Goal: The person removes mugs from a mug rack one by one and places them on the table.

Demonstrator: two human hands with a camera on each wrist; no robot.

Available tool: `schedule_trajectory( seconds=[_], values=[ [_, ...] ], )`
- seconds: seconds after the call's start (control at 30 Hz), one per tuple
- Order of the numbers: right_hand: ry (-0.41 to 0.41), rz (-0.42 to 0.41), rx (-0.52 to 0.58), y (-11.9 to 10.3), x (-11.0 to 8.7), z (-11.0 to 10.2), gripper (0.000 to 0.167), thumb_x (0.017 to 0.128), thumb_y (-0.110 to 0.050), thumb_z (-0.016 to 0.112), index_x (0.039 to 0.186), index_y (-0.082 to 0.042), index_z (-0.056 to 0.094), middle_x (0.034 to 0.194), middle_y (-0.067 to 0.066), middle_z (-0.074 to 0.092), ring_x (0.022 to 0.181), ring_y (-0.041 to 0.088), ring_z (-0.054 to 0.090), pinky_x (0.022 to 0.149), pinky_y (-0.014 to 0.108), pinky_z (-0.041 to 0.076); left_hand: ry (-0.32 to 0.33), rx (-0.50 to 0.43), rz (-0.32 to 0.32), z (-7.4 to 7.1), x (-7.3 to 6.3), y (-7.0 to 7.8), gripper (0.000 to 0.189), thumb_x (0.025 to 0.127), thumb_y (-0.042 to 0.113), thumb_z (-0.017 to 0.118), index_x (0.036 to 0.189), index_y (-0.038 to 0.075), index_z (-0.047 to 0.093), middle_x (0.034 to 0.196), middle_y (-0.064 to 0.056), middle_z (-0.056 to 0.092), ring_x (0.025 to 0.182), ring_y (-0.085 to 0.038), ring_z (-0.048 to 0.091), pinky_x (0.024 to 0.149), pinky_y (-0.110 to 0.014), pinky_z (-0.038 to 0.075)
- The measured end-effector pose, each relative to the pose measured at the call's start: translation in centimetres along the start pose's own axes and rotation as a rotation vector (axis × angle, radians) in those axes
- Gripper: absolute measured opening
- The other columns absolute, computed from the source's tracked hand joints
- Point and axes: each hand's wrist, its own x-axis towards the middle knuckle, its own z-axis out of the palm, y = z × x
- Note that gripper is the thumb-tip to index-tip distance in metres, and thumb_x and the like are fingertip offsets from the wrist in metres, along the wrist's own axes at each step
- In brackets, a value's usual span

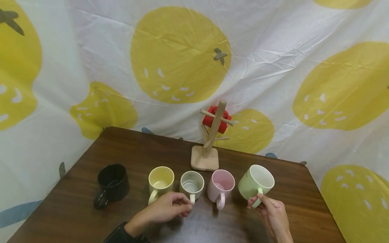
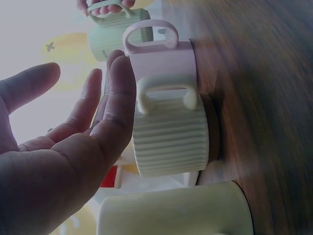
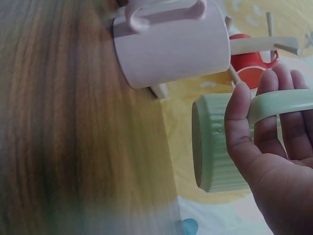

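A light green ribbed mug is gripped by its handle in my right hand. In the right wrist view its base is off the table and the fingers pass through the handle. My left hand hovers in front of the small off-white ribbed mug, fingers loosely bent. In the left wrist view that hand holds nothing. A pink mug stands between the off-white mug and the green one. The yellow mug is just behind my left hand, which partly hides it.
A wooden mug tree stands at the table's back, with a red mug hanging on an upper peg. Its other visible pegs are bare. A black mug stands at the left of the dark wooden table. Lemon-print cloth hangs behind.
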Motion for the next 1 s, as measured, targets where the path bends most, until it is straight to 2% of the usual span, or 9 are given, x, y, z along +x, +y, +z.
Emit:
schedule_trajectory(
  seconds=[0.17, 0.37, 0.57, 0.73, 1.0],
  values=[
    [-0.004, 0.005, -0.015, 0.4, -0.2, -0.5, 0.036, 0.104, 0.003, 0.04, 0.086, 0.016, 0.069, 0.085, 0.011, 0.073, 0.082, 0.02, 0.07, 0.075, 0.036, 0.058, 0.0, 0.002, 0.005, -0.1, 0.0, -0.3, 0.017, 0.093, 0.011, 0.065, 0.1, -0.005, 0.067, 0.088, -0.01, 0.07, 0.082, -0.026, 0.069, 0.072, -0.041, 0.058],
    [-0.007, 0.009, -0.015, 1.0, -0.3, -1.1, 0.035, 0.103, 0.004, 0.04, 0.086, 0.017, 0.068, 0.086, 0.011, 0.073, 0.082, 0.019, 0.07, 0.077, 0.035, 0.058, -0.01, -0.002, 0.012, -0.2, 0.1, -0.5, 0.02, 0.094, 0.01, 0.064, 0.101, -0.008, 0.066, 0.091, -0.013, 0.07, 0.083, -0.024, 0.068, 0.071, -0.034, 0.058],
    [-0.021, 0.009, -0.009, 1.4, -0.2, -1.3, 0.034, 0.103, 0.003, 0.041, 0.088, 0.016, 0.069, 0.086, 0.01, 0.073, 0.083, 0.018, 0.071, 0.078, 0.034, 0.058, -0.015, 0.0, 0.012, -0.3, -0.1, -0.5, 0.022, 0.094, 0.009, 0.064, 0.102, -0.011, 0.064, 0.093, -0.014, 0.069, 0.084, -0.025, 0.067, 0.072, -0.035, 0.058],
    [-0.039, 0.016, -0.001, 1.7, -0.3, -1.4, 0.036, 0.104, 0.003, 0.039, 0.09, 0.013, 0.071, 0.086, 0.01, 0.074, 0.084, 0.019, 0.071, 0.077, 0.034, 0.058, -0.015, 0.001, 0.009, -0.4, 0.0, -0.5, 0.021, 0.094, 0.009, 0.063, 0.102, -0.01, 0.065, 0.092, -0.012, 0.069, 0.084, -0.023, 0.067, 0.071, -0.034, 0.058],
    [-0.002, 0.055, -0.038, 2.3, -0.4, -1.7, 0.035, 0.103, 0.001, 0.042, 0.086, 0.013, 0.07, 0.084, 0.009, 0.073, 0.083, 0.019, 0.071, 0.076, 0.034, 0.058, -0.017, -0.001, 0.003, -0.5, -0.1, -0.8, 0.02, 0.095, 0.01, 0.063, 0.102, -0.009, 0.065, 0.09, -0.006, 0.069, 0.083, -0.02, 0.066, 0.072, -0.033, 0.057]
  ],
)
